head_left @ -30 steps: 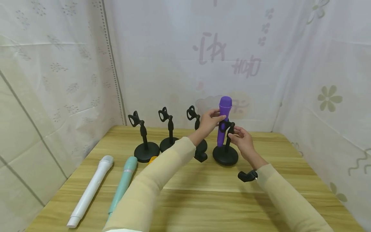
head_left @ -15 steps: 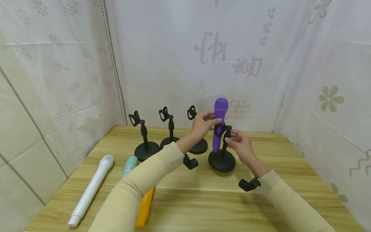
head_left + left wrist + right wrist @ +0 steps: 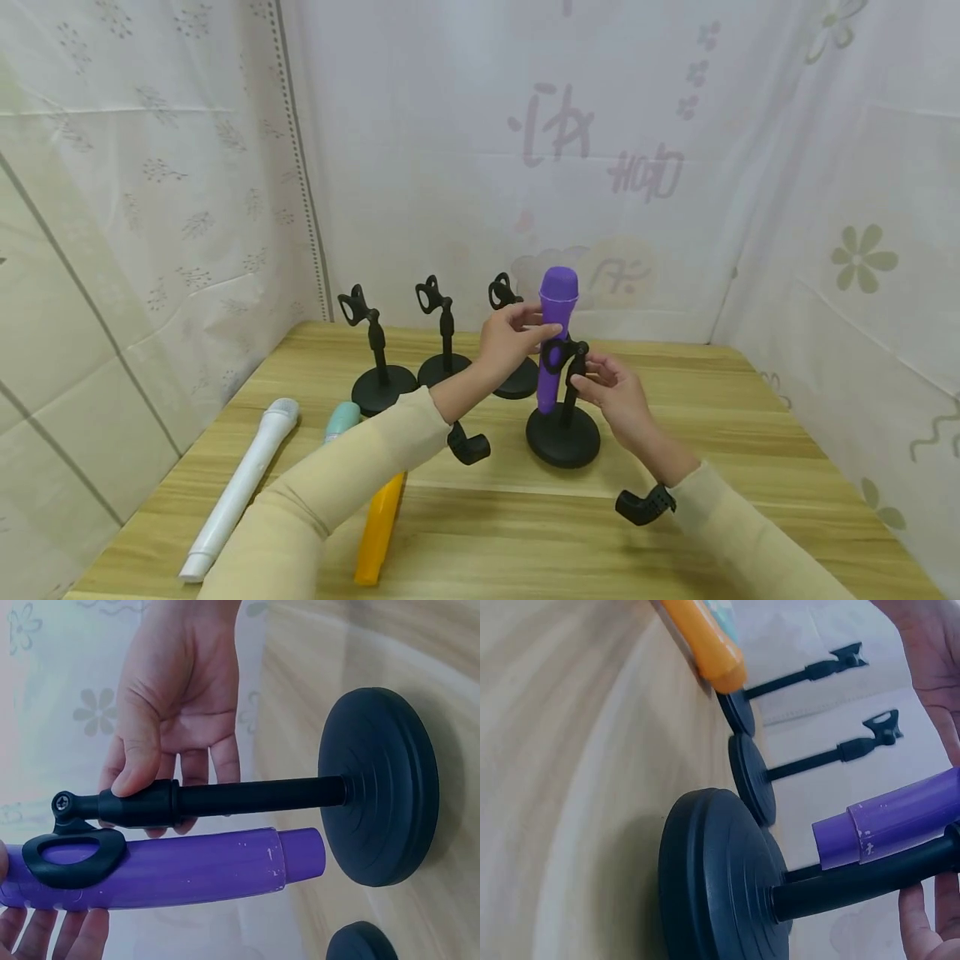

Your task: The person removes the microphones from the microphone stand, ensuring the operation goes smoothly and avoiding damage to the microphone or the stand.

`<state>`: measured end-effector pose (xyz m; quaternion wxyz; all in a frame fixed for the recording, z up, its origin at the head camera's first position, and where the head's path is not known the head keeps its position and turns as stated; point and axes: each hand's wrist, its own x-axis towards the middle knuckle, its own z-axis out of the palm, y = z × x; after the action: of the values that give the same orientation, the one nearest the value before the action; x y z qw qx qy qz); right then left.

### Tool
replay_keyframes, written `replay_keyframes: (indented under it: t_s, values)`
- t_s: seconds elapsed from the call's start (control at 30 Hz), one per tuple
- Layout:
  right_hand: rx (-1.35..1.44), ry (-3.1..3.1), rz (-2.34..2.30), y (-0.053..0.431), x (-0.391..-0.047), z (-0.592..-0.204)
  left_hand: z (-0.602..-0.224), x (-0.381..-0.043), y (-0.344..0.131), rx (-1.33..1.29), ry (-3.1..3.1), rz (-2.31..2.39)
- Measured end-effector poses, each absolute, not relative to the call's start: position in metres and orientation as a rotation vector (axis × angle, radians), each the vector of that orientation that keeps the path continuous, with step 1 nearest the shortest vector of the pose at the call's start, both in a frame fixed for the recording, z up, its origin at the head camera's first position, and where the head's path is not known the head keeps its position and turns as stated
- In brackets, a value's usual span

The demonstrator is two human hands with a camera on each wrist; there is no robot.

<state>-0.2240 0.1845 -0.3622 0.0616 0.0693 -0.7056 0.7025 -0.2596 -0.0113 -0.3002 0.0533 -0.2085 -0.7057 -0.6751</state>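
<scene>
A purple microphone stands nearly upright in the clip of a black desk microphone stand. My left hand grips the microphone's upper body from the left, thumb in front. With thumb and fingers, my right hand holds the stand's pole just below the clip joint. In the left wrist view, the right thumb lies on the thick collar of the pole. The microphone's narrow tail end hangs beside the pole, above the round base.
Three more black stands with bare clips, such as the leftmost stand, line the back of the wooden table. At left lie a white microphone, a mint microphone and an orange microphone, the latter two partly behind the left sleeve.
Both hands have brought the stand and purple microphone leftward and nearer to me. The microphone sits lower against the stand, and the orange microphone has come into view from behind my left sleeve.
</scene>
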Motion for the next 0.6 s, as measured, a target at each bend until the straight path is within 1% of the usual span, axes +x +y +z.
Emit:
replay_keyframes:
  t_s: [0.6]
  values:
    - [0.278, -2.15, 2.148, 0.168, -0.197, -0.371, -0.307, -0.227, -0.033, -0.615, -2.147, -2.056]
